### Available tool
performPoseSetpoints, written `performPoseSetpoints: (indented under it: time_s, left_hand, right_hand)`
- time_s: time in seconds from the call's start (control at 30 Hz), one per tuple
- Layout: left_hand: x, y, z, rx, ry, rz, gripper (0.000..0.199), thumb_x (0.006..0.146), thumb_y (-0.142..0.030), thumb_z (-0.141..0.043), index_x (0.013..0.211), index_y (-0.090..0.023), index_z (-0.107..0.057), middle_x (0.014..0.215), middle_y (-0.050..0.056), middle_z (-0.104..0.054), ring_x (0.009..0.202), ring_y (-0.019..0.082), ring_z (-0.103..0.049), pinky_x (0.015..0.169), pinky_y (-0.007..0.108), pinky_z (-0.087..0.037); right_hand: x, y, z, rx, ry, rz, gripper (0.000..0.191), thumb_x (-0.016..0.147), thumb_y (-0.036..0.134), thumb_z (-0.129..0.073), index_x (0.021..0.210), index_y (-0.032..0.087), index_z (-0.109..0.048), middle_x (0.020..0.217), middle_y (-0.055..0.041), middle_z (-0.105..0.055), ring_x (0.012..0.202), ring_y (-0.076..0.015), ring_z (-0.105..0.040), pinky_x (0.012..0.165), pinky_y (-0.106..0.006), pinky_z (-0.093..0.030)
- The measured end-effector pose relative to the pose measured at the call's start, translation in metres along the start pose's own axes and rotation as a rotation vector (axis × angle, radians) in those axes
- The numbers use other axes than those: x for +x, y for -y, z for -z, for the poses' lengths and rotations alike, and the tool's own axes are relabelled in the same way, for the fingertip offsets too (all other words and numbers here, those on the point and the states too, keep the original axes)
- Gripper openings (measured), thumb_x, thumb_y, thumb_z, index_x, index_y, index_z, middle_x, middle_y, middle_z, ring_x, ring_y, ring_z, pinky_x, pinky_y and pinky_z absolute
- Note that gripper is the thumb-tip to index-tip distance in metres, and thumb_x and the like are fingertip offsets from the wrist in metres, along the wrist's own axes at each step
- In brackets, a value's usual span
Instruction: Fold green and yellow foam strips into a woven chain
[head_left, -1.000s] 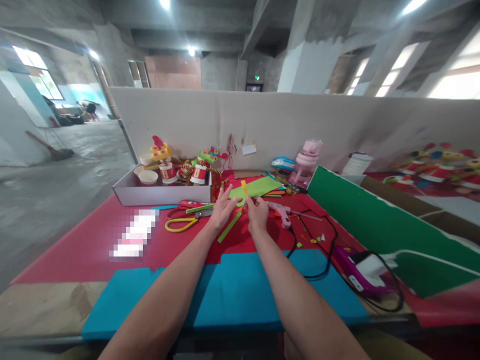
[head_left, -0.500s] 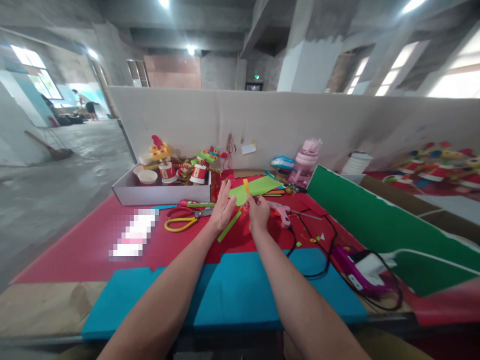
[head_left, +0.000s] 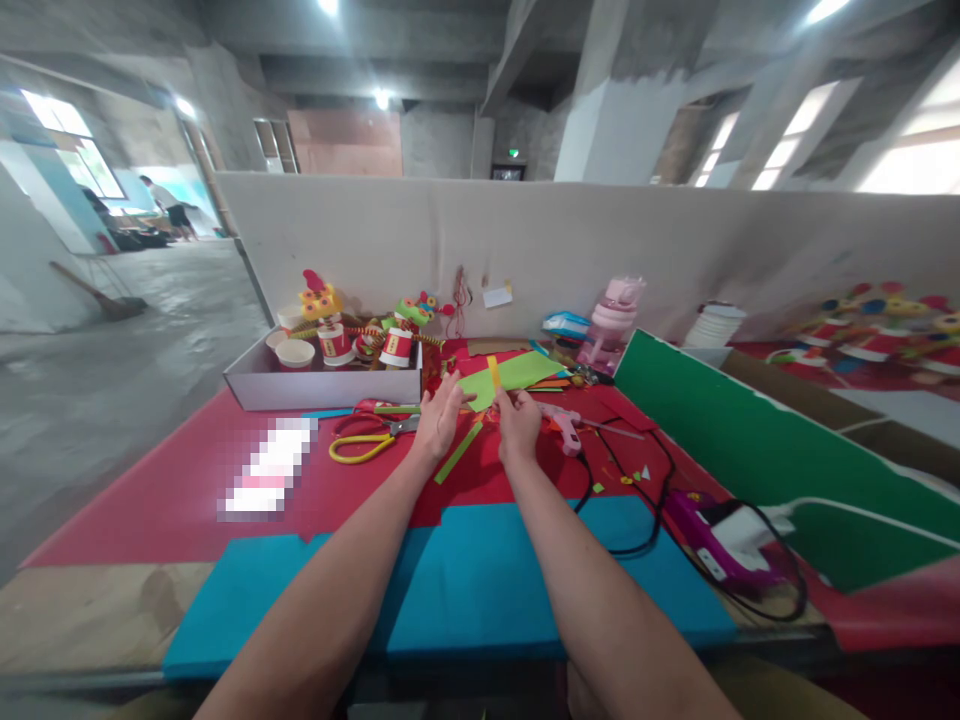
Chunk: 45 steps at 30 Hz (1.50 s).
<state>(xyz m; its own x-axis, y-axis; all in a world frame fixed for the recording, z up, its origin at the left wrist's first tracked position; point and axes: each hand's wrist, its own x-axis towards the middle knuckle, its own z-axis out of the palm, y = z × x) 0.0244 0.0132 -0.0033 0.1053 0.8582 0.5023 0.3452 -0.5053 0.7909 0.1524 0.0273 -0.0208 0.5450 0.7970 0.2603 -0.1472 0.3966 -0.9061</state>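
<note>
Between the fingertips of my right hand (head_left: 519, 422) is a narrow yellow paper strip (head_left: 493, 371), which stands up from the pinch. My left hand (head_left: 441, 415) is open beside it, fingers apart and holding nothing. Behind both hands lies a green paper sheet (head_left: 525, 372). A thin green paper strip (head_left: 458, 453) lies on the red table cover between my wrists. To the left of my left hand are scissors (head_left: 364, 447) with yellow handles, their blade tips near that hand. Right of my right hand rests a pink glue gun (head_left: 566, 430).
At the back left, a white box (head_left: 322, 391) holds cups and paper-cup figures. A purple power strip (head_left: 712, 545) with cables sits at the right, beside a green board (head_left: 780, 480). A pink bottle (head_left: 613, 325) stands by the partition (head_left: 360, 230). Blue sheets (head_left: 465, 590) lie under my forearms.
My left hand has lowered slightly and moved a little left, its fingers bending more. My right hand stays in place with the yellow strip.
</note>
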Motion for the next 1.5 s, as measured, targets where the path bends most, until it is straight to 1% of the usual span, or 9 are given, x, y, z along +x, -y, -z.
performPoseSetpoints:
  time_s: [0.13,0.27,0.5,0.7,0.87,1.03,1.2,1.37,1.5]
  left_hand:
    - [0.0,0.0,0.0,0.005,-0.005,-0.061,0.053,0.095,-0.049,-0.027,0.121,-0.02,-0.063,0.147,0.008,-0.043,0.145,0.025,-0.017,0.118,0.047,-0.011]
    - [-0.001,0.001,-0.004,-0.002,0.01,-0.164,0.059,0.091,-0.053,-0.038,0.137,-0.018,-0.048,0.159,0.007,-0.016,0.145,0.025,-0.016,0.117,0.04,-0.02]
    - [-0.005,-0.005,-0.006,0.233,0.15,-0.095,0.05,0.095,-0.049,-0.028,0.116,-0.024,-0.067,0.139,0.006,-0.053,0.144,0.026,-0.02,0.116,0.053,-0.013]
    - [-0.006,-0.009,0.001,0.37,0.14,-0.168,0.059,0.091,-0.052,-0.039,0.146,-0.031,-0.034,0.157,0.006,-0.023,0.146,0.029,-0.006,0.113,0.058,-0.013]
    - [-0.007,-0.009,0.001,0.463,0.17,-0.281,0.052,0.095,-0.047,-0.033,0.137,-0.02,-0.048,0.133,0.012,-0.057,0.144,0.024,-0.02,0.117,0.053,-0.002]
    - [-0.009,-0.012,0.0,0.35,0.133,-0.257,0.073,0.089,-0.055,-0.041,0.148,-0.014,-0.026,0.157,0.018,-0.015,0.144,0.027,-0.022,0.113,0.042,-0.029]
    - [-0.01,-0.013,-0.001,0.473,0.178,-0.262,0.055,0.092,-0.051,-0.038,0.138,-0.022,-0.046,0.145,0.012,-0.045,0.145,0.028,-0.015,0.116,0.055,-0.004]
    - [-0.011,-0.014,-0.002,0.474,0.163,-0.208,0.067,0.088,-0.056,-0.043,0.148,-0.032,-0.027,0.159,0.008,-0.015,0.146,0.032,0.0,0.112,0.062,-0.009]
    - [-0.011,-0.014,-0.002,0.489,0.183,-0.253,0.057,0.092,-0.051,-0.037,0.14,-0.02,-0.044,0.137,0.014,-0.053,0.146,0.027,-0.014,0.115,0.056,-0.001]
  right_hand:
    - [-0.001,0.003,0.0,-0.012,0.004,0.004,0.022,0.07,0.037,-0.065,0.065,0.018,-0.056,0.057,0.0022,-0.057,0.054,-0.0118,-0.049,0.054,-0.025,-0.039]
    - [-0.002,0.004,0.0,0.011,0.007,0.004,0.021,0.07,0.036,-0.065,0.064,0.018,-0.055,0.056,0.0026,-0.055,0.054,-0.0117,-0.048,0.053,-0.025,-0.038]
    - [0.0,0.003,0.0,-0.003,0.001,-0.008,0.022,0.069,0.038,-0.064,0.066,0.018,-0.054,0.057,0.0028,-0.055,0.054,-0.0112,-0.048,0.052,-0.024,-0.037]
    - [0.002,0.003,0.002,-0.014,-0.011,0.005,0.027,0.069,0.044,-0.065,0.068,0.018,-0.055,0.057,0.0024,-0.056,0.053,-0.0119,-0.048,0.052,-0.025,-0.037]
    - [0.002,0.007,0.002,-0.03,-0.019,0.003,0.032,0.068,0.049,-0.066,0.065,0.019,-0.054,0.055,0.002,-0.056,0.052,-0.0123,-0.048,0.051,-0.025,-0.038]
    - [0.002,0.008,0.002,-0.008,-0.034,-0.012,0.034,0.065,0.049,-0.068,0.065,0.019,-0.054,0.055,0.0019,-0.056,0.052,-0.0121,-0.05,0.051,-0.025,-0.039]
    - [0.003,0.005,0.003,0.023,-0.022,0.003,0.029,0.066,0.044,-0.068,0.066,0.018,-0.055,0.056,0.002,-0.056,0.053,-0.0121,-0.05,0.052,-0.025,-0.04]
    - [0.004,0.003,0.003,0.011,-0.007,-0.005,0.029,0.067,0.044,-0.067,0.067,0.018,-0.055,0.056,0.0022,-0.057,0.052,-0.0123,-0.05,0.053,-0.025,-0.04]
    - [0.003,0.006,0.002,0.01,-0.019,-0.01,0.029,0.066,0.046,-0.067,0.066,0.019,-0.055,0.055,0.0023,-0.056,0.052,-0.0123,-0.049,0.05,-0.025,-0.039]
